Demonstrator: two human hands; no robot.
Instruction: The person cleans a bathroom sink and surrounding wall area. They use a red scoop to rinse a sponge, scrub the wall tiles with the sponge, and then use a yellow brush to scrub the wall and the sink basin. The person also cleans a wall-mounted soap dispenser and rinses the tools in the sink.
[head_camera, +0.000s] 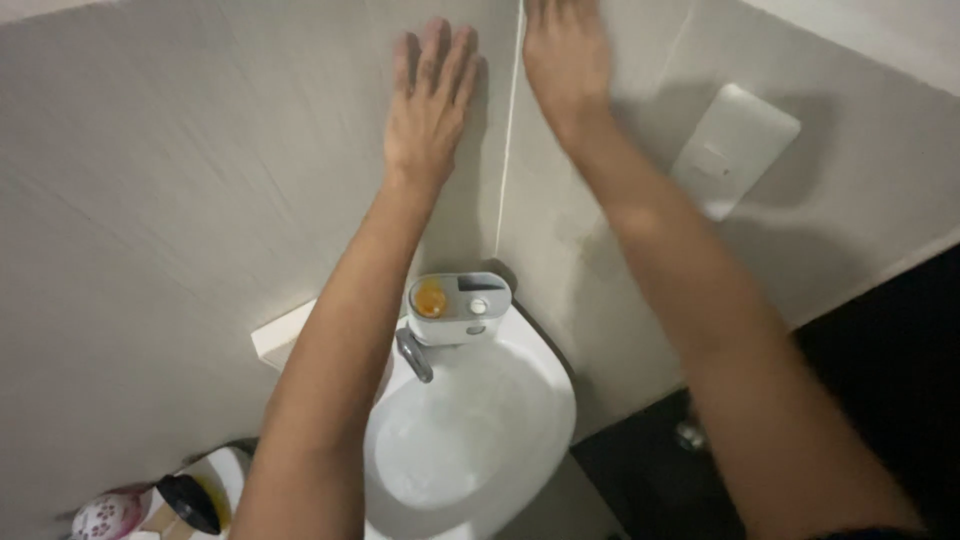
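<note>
Two bare hands are pressed up against the tiled wall (200, 180) above a small white corner sink (470, 430). The left hand (430, 95) lies flat on the left side of the corner, fingers released and spread a little, palm to the tile, grasping nothing. The right hand (567, 55) rests on the right side of the white corner seam (508, 150); its fingertips run off the top of the view, so I cannot tell for sure how they lie, though what shows looks flat and unclenched. Both forearms reach steeply up and away from the body, the left passing over the near-left rim of the sink, the right crossing near a white wall switch (733, 150) without touching it. For a steady press or wipe on this surface, I would judge it best to keep both palms fully flat, lean from the shoulders rather than the wrists, and hold the right arm clear of the switch. Below the hands sit a grey tap (413, 355) and a small holder with an orange piece (431, 298) in it, at the far edge of the sink. Some bottles (185, 500) stand at the near left.
</note>
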